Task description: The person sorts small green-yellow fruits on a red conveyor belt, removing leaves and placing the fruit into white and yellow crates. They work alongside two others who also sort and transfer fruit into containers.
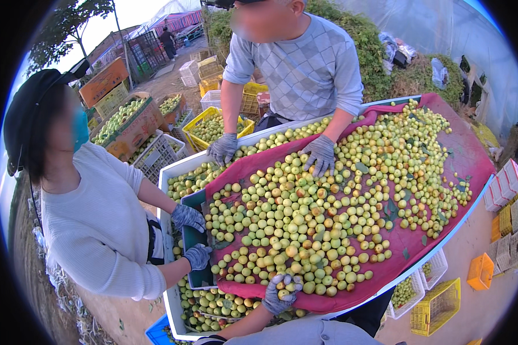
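Left hand in a grey knitted glove gripping small, round, yellow-green fruits.
Its fingers curl around fruit at the near edge of the red-cloth-covered worktop, toward the left corner (dark green leaves lie among the spread).

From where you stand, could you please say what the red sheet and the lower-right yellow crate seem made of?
Red sheet: probably cloth, matte, as it folds softly along its edges; coated fabric is possible. Yellow crate: likely moulded plastic, fairly smooth, with evenly coloured, stiff openwork walls.
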`<state>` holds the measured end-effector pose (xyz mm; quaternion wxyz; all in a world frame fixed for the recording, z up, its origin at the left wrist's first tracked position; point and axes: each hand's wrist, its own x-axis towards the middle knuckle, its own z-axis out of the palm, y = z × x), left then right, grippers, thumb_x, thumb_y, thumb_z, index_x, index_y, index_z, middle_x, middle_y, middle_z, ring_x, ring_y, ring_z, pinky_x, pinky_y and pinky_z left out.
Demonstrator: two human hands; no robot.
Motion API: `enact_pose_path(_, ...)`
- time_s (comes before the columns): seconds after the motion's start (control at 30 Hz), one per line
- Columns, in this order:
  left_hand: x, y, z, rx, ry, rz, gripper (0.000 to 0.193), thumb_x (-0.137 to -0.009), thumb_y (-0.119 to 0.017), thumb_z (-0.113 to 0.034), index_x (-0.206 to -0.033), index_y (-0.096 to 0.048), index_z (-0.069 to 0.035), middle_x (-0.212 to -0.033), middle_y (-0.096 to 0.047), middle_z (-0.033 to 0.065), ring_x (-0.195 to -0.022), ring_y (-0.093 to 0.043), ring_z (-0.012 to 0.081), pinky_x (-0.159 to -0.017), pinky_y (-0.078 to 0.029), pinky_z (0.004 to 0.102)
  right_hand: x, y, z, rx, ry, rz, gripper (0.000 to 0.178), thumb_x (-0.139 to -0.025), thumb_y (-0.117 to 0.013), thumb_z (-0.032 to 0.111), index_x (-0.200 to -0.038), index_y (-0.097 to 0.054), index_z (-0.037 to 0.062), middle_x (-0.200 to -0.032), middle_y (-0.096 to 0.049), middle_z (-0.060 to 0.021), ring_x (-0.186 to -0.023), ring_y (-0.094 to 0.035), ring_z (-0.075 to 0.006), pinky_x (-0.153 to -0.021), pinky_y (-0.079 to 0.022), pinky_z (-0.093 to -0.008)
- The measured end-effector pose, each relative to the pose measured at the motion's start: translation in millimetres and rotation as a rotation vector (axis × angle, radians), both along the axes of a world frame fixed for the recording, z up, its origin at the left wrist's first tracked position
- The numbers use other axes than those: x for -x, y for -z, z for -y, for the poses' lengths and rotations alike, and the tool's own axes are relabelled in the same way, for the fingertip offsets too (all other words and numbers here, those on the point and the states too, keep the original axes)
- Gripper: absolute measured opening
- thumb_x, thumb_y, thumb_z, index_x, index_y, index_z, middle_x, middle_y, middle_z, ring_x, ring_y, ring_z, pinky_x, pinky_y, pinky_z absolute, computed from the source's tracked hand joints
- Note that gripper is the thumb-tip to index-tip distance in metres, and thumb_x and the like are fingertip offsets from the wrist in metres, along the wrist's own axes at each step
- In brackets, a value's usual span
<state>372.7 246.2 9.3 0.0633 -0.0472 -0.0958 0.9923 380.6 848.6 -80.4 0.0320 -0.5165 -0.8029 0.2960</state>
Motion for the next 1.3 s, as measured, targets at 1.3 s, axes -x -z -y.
enact_pose_path(1.3, -280, -43, 117, 1.377, 1.149, 0.485, 0.032, -0.094, -0.056, -0.037, -0.081, -0.056, -0.008, -0.081, -0.054, 0.0094, -0.071, -0.053, 0.0222, -0.065, -0.050, 0.0354, 165, -116, 206, -0.638, -0.740, -0.452, 0.032, -0.084, -0.059, 0.010, -0.112, -0.059, -0.0053, -0.119, -0.058, -0.0231, -0.117, -0.052, -0.0381, -0.105, -0.039, -0.0455)
